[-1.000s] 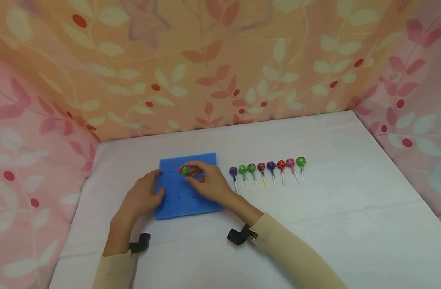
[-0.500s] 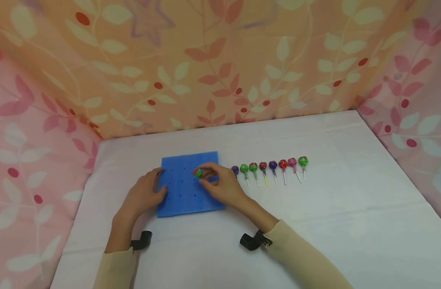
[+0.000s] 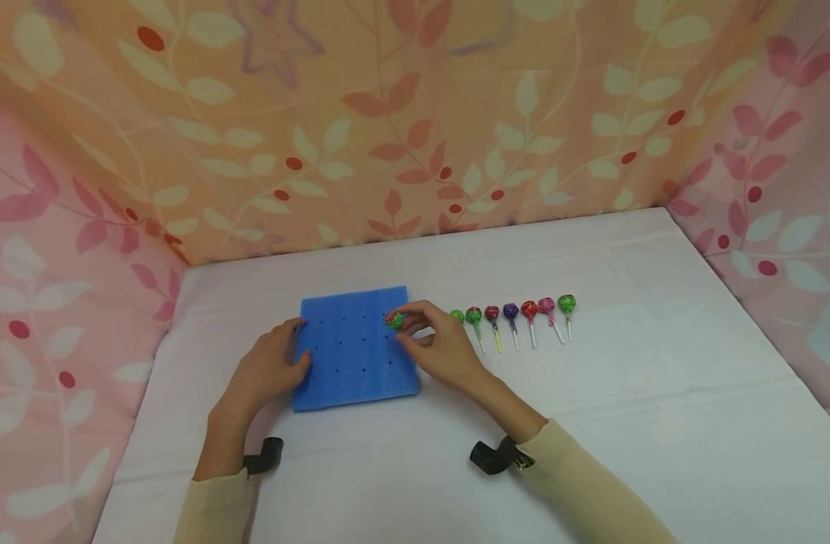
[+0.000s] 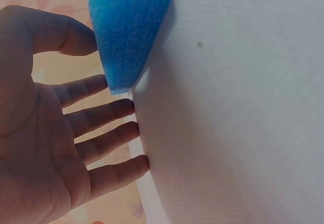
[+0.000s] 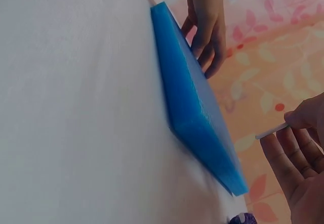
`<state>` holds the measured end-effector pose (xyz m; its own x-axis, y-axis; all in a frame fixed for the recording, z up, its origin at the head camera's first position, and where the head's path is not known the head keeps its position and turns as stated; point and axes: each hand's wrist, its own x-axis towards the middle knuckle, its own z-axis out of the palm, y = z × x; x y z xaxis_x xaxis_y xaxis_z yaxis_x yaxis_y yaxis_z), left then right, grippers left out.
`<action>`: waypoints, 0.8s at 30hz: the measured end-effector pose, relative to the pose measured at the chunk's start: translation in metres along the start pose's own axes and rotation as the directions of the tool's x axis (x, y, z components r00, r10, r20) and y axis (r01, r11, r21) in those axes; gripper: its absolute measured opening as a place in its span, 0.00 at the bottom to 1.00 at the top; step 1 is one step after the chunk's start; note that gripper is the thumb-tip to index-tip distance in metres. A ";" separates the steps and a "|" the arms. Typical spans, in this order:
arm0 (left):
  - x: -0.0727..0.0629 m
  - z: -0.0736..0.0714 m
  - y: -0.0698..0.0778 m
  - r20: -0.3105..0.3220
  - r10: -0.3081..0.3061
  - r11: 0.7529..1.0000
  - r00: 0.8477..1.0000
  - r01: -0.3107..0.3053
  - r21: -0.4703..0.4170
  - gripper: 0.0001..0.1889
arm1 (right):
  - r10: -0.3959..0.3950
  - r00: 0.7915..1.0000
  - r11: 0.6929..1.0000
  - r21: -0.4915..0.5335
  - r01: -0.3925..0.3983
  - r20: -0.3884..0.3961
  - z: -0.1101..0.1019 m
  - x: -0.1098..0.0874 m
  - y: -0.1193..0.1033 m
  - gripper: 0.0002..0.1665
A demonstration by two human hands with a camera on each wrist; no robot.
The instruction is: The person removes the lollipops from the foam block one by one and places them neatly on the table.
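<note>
A lollipop (image 3: pixel 394 320) in a red and green wrapper is pinched between the thumb and fingers of my right hand (image 3: pixel 445 347). Its white stick (image 5: pixel 272 132) pokes out past the fingertips in the right wrist view. The hand hovers over the right part of a blue foam board (image 3: pixel 350 389), which has rows of small dark holes. At the board's left edge rests my left hand (image 3: pixel 265 368), fingers spread and fairly straight. In the left wrist view, the thumb and index finger touch the blue foam (image 4: pixel 126 32), and the other fingertips reach the white cloth.
Several wrapped lollipops lie in a row right of the board, among them a red one (image 3: pixel 529 310) and a pink one (image 3: pixel 547 307). My right hand covers the row's left end; a purple wrapper (image 5: pixel 244 218) shows in the right wrist view. Patterned curtains (image 3: pixel 415 151) surround the white table (image 3: pixel 660 363).
My right hand has carried the lollipop rightward across the board, uncovering more holes and hiding the purple lollipop at the row's left end. The left hand stays at the board's edge.
</note>
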<state>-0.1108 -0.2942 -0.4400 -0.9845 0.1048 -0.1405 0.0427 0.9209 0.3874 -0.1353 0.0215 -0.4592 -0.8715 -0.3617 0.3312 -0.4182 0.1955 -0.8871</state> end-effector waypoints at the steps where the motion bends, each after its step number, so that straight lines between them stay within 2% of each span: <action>1: 0.000 0.000 0.000 0.000 0.000 1.000 1.000 0.000 -0.001 0.35 | 0.002 1.000 1.000 0.001 -0.002 -0.007 -0.002 -0.001 0.001 0.23; 6: 0.001 0.000 0.001 0.001 0.004 1.000 1.000 -0.004 -0.003 0.35 | -0.006 1.000 1.000 -0.011 0.005 -0.031 -0.011 -0.003 0.005 0.23; 13: 0.000 -0.002 0.003 0.003 -0.001 1.000 1.000 0.001 0.007 0.35 | 0.037 0.999 0.998 -0.047 -0.039 -0.040 -0.019 -0.010 0.011 0.22; 24: 0.002 0.004 -0.007 -0.005 0.009 1.000 1.000 -0.009 0.021 0.35 | 0.068 0.995 0.996 -0.049 -0.072 -0.074 -0.037 -0.015 0.015 0.23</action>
<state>-0.1124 -0.2990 -0.4465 -0.9850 0.1111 -0.1323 0.0550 0.9276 0.3694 -0.1377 0.0640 -0.4655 -0.9144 -0.2792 0.2930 -0.3667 0.2650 -0.8918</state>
